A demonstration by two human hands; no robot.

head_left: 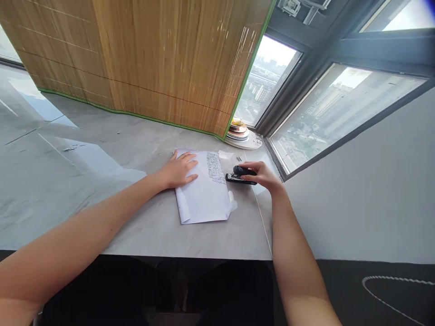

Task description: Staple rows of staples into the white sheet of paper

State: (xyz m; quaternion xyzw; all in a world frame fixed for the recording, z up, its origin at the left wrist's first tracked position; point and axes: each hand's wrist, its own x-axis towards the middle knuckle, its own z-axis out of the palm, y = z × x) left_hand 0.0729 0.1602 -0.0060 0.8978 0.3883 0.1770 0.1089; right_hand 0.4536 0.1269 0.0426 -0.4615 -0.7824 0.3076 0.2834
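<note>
A stack of white paper sheets (204,194) with a block of print near its far right corner lies on the grey countertop (136,226). My left hand (178,170) rests flat on the paper's far left part, fingers stretched out. My right hand (267,175) is closed around a black stapler (241,174), which sits at the paper's right edge beside the printed block.
A bamboo blind (152,59) with green edging hangs behind the counter. A stack of small plates (239,131) stands on the sill by the window (333,113). A few loose staples (239,159) lie beyond the stapler. The counter's front edge runs just below the paper.
</note>
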